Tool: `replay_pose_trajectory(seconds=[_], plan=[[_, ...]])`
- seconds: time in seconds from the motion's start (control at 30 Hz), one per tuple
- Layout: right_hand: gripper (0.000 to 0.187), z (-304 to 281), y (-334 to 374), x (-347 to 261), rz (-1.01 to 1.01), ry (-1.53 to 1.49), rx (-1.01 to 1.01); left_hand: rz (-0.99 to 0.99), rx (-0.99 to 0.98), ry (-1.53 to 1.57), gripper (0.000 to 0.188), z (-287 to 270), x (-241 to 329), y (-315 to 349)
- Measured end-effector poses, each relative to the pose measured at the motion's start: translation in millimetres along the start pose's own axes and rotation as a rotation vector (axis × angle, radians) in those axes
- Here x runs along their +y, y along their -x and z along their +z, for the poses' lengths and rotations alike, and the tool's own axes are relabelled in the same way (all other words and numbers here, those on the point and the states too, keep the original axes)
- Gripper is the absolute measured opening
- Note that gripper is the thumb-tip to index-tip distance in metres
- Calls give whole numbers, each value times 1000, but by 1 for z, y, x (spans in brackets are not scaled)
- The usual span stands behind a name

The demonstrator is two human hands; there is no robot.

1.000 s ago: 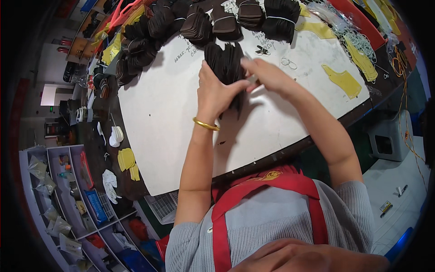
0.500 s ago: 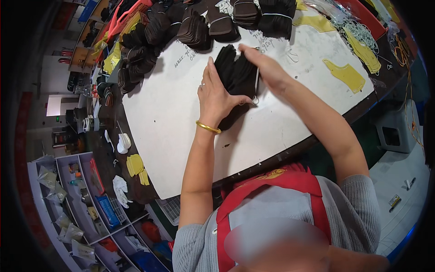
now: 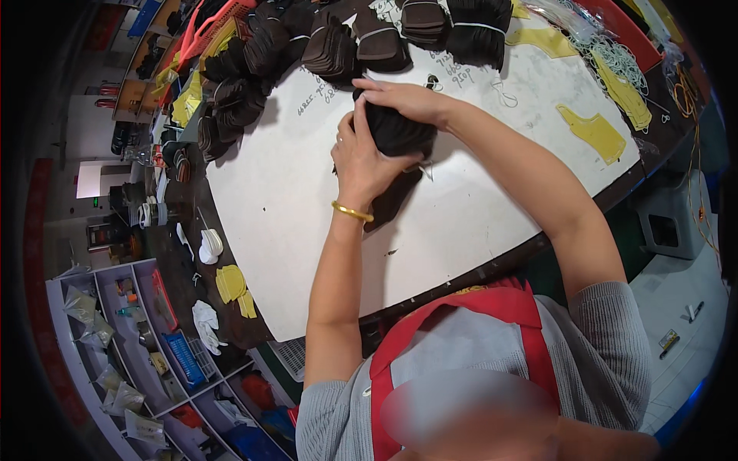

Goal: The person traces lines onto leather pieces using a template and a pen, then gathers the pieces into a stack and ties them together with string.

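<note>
A thick stack of black fabric pieces (image 3: pixel 397 132) stands on the white board between my two hands. My left hand (image 3: pixel 364 160) grips its near left side, thumb stretched across the near face. Over the far top edge curves my right hand (image 3: pixel 403 100), its fingertips meeting those of my left. A loose white string end (image 3: pixel 428 172) sticks out beside the left thumb. Below the stack, a dark piece or shadow (image 3: pixel 392 198) lies near my left wrist; I cannot tell which.
Tied bundles of dark brown pieces (image 3: pixel 382 48) line the board's far edge, with more at the left (image 3: pixel 217 131). Yellow cut pieces (image 3: pixel 593 132) and tangled pale cord (image 3: pixel 615 65) lie at the right. A white sheet-covered board (image 3: pixel 477 215) spans the dark table; a compartment shelf (image 3: pixel 146 338) stands at lower left.
My right hand has moved left from the stack's right side, over its far end. The stack's split top is now pressed together and partly covered. My left hand has hardly moved.
</note>
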State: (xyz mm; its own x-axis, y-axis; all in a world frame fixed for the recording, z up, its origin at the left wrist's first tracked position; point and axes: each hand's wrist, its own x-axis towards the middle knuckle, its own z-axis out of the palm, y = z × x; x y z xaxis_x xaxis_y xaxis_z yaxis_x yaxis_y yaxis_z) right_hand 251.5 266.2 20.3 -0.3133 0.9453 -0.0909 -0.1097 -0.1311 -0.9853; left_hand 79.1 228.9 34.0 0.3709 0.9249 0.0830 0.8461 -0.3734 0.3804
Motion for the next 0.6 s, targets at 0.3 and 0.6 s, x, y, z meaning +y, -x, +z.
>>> replay_pose_trajectory(seconds=[0.3,0.6], plan=[[36,-33,-16,-41,-158,-98,262,-429,-216,1575,37,-60,-22,-11],[40,67,162,-73,-468,941,63,-701,-193,1981,45,-20,44,145]])
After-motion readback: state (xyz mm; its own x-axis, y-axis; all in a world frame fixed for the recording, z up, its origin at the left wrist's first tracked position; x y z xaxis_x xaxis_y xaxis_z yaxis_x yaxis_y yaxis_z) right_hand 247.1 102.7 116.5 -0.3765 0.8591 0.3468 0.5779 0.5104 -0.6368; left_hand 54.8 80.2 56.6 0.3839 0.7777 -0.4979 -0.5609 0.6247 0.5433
